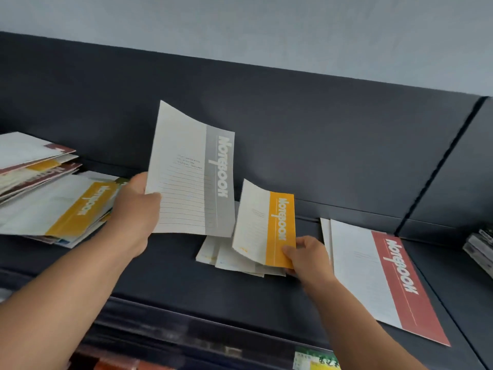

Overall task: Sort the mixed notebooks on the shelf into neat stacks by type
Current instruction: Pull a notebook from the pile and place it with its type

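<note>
My left hand (138,206) grips a grey-banded notebook (190,172) by its left edge and holds it up above the dark shelf (173,271). My right hand (306,256) pinches the lower corner of a smaller yellow-banded notebook (262,228), tilted up over a small pile of pale notebooks (226,259). A red-banded notebook (384,279) lies flat on the shelf to the right. On the left a messy heap (50,193) mixes yellow-banded and red-banded notebooks.
The shelf's dark back panel (320,134) rises behind everything. A vertical divider (437,166) closes the shelf at right, with stacked items (480,247) beyond it. The shelf's front lip (200,324) runs below my arms, with coloured goods (314,360) underneath.
</note>
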